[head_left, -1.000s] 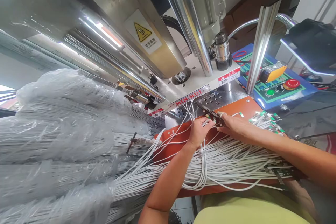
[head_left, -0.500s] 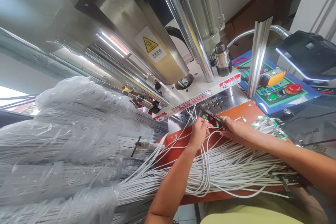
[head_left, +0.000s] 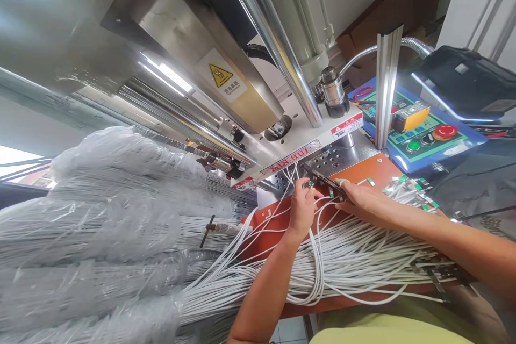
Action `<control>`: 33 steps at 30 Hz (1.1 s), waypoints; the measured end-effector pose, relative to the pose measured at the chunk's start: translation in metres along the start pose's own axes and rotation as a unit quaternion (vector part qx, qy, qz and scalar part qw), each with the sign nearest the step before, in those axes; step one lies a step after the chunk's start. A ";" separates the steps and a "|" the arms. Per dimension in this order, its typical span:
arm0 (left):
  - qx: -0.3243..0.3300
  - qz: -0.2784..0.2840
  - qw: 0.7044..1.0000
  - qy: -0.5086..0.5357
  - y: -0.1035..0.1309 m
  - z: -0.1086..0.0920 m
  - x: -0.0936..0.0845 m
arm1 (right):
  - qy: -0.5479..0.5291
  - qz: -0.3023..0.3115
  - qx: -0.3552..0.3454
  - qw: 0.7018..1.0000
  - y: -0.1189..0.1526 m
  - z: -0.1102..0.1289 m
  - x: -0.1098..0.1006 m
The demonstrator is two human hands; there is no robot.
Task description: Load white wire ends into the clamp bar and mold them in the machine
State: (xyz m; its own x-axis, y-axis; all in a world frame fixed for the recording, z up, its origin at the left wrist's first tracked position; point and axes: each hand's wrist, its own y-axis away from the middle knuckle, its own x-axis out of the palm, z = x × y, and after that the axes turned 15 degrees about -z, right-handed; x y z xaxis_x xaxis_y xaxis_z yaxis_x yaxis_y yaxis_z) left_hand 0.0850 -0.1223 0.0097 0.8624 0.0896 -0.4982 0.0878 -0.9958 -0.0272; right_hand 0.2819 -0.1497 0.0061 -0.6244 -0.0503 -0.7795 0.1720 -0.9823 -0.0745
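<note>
My left hand (head_left: 302, 208) is closed, its fingertips pinching a white cable's end that carries a small green-and-silver connector (head_left: 310, 184). Just right of it, my right hand (head_left: 362, 201) grips the near end of a dark, narrow metal bar (head_left: 323, 178). The bar's far end reaches in beneath the press head (head_left: 300, 156). A green piece (head_left: 331, 192) shows at the bar's side, close to my right fingers. Below both hands, a thick bundle of white cables (head_left: 363, 250) lies across the orange work board (head_left: 363, 171). My fingers partly hide the connector.
Plastic-wrapped cable bundles (head_left: 121, 209) fill the left side. A T-handled clamp (head_left: 208, 230) stands at the board's left. Green-tipped cable ends (head_left: 411, 191) pile up at right, near the blue control panel (head_left: 447, 134). Above hangs a heater housing (head_left: 226, 78) with a heat warning label.
My left hand has turned slightly, and the connector in its fingers now points more to the right. My right hand stays on the bar. The whole view has shifted a little.
</note>
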 end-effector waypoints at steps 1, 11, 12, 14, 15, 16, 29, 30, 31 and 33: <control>0.010 -0.005 1.000 0.003 0.000 -0.001 0.000 | 0.000 0.000 -0.002 1.000 0.000 0.000 0.000; 0.049 -0.001 0.999 0.023 0.003 -0.003 0.002 | -0.021 -0.001 0.003 1.000 0.000 -0.003 0.001; 0.045 0.001 0.999 0.014 0.003 -0.003 0.002 | -0.020 -0.001 0.003 1.000 0.000 -0.003 0.001; 0.048 0.001 0.999 -0.007 0.003 -0.003 0.001 | -0.020 0.000 0.002 1.000 0.000 -0.002 0.001; 0.055 -0.001 0.998 -0.018 0.002 -0.003 0.001 | -0.019 0.001 0.003 1.000 0.000 -0.002 0.001; 0.060 -0.004 0.998 -0.026 0.002 -0.003 0.001 | -0.018 0.000 0.005 1.000 -0.001 -0.002 0.000; 0.147 0.052 0.986 -0.053 -0.011 0.019 0.000 | -0.012 0.017 0.006 1.000 -0.003 -0.005 0.002; 0.146 0.054 0.986 -0.051 -0.012 0.022 0.001 | -0.014 0.015 0.007 1.000 -0.003 -0.005 0.002; 0.144 0.055 0.987 -0.048 -0.013 0.025 0.002 | -0.016 0.015 0.007 1.000 -0.003 -0.005 0.002; 0.134 0.056 0.989 -0.040 -0.013 0.028 0.003 | -0.017 0.015 0.007 1.000 -0.003 -0.005 0.002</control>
State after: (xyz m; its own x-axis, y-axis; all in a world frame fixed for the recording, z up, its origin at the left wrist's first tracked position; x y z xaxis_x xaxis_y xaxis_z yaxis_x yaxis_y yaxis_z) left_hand 0.0726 -0.1091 -0.0155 0.8166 -0.0132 -0.5771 -0.1509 -0.9699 -0.1913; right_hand 0.2837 -0.1456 0.0016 -0.6449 -0.0856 -0.7594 0.1811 -0.9825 -0.0430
